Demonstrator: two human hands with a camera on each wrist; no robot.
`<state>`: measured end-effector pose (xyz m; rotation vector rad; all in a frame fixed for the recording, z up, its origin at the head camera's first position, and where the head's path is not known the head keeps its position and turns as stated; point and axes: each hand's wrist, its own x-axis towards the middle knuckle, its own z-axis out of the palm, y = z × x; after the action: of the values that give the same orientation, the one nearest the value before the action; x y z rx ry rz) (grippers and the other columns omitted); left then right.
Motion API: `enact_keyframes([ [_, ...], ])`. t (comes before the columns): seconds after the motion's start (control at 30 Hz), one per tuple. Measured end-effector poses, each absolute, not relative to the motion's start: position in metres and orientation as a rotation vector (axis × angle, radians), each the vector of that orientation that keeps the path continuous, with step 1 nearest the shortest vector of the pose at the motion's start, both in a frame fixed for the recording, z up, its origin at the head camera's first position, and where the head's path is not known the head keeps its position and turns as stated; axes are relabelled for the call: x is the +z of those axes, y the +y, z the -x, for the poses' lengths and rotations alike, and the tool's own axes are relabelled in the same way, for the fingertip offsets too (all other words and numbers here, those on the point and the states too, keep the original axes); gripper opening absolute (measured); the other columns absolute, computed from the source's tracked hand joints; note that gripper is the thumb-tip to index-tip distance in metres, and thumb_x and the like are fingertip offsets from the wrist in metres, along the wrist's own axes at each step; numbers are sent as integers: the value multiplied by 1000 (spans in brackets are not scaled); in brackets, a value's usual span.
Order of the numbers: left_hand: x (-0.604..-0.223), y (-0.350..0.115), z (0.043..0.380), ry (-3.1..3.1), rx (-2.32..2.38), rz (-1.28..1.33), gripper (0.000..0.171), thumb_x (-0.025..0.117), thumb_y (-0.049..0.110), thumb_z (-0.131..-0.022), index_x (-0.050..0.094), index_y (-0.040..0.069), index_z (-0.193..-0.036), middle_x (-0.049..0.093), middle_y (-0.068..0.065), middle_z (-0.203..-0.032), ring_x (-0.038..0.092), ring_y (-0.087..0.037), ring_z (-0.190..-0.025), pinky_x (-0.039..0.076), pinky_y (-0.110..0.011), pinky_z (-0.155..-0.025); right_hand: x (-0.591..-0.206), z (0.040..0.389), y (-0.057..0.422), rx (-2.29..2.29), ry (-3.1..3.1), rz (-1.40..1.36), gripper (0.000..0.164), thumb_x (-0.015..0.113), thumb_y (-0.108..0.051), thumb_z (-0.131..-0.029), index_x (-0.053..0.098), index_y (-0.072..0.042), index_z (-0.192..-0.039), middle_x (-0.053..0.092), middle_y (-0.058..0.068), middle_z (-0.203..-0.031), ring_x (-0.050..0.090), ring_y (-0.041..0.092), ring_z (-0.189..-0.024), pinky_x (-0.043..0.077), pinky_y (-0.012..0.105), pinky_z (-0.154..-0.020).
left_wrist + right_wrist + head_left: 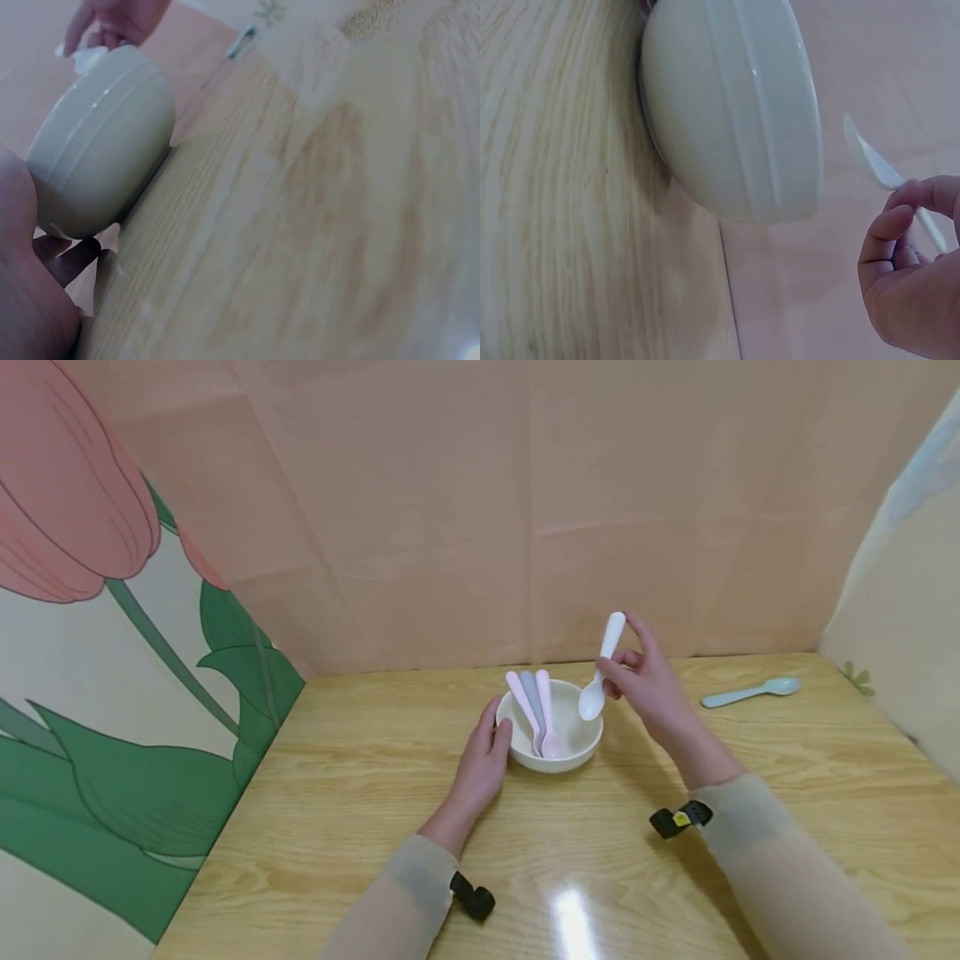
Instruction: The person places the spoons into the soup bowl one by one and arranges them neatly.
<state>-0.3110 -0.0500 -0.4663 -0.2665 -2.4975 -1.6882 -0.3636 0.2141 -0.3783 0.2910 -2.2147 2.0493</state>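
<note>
A cream bowl (pixel 550 765) stands on the table, and my left hand (pixel 483 760) holds it by its left side, thumb at the rim and fingers round the outside. Inside lean two pink utensils (pixel 546 710) and a grey one (pixel 531 693), handles up against the far left rim. My right hand (pixel 651 689) pinches a white spoon (pixel 592 700) by its handle, bowl end down, over the right rim of the bowl. From the right wrist view, the white spoon (pixel 881 169) is apart from the bowl (pixel 735 112).
A pale blue-green spoon (pixel 750 692) lies on the wooden table (pixel 360 793) at the far right. Behind the table hangs a peach-coloured backdrop (pixel 420 527). A tulip-patterned panel (pixel 150 693) borders the left side, and a pale wall (pixel 915 610) the right.
</note>
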Motion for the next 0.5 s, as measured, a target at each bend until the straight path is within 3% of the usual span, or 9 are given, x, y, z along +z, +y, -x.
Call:
enact_keyframes([
  [0.2, -466, -49, 311, -2486, -1684, 291, 53, 37, 48, -108, 28, 36, -159, 39, 4, -157, 44, -16, -136, 34, -42, -115, -375, 359, 207, 2007, -2277, -338, 89, 69, -14, -98, 11, -35, -162, 60, 13, -91, 60, 21, -72, 55, 29, -68],
  [0.5, -467, -51, 311, -2494, -1678, 284, 52, 36, 50, -108, 28, 39, -158, 41, 6, -156, 45, -15, -135, 35, -42, -114, -378, 356, 199, 1954, -2324, -433, 89, 68, -8, -97, 12, -28, -163, 62, 24, -94, 65, 27, -71, 58, 33, -67],
])
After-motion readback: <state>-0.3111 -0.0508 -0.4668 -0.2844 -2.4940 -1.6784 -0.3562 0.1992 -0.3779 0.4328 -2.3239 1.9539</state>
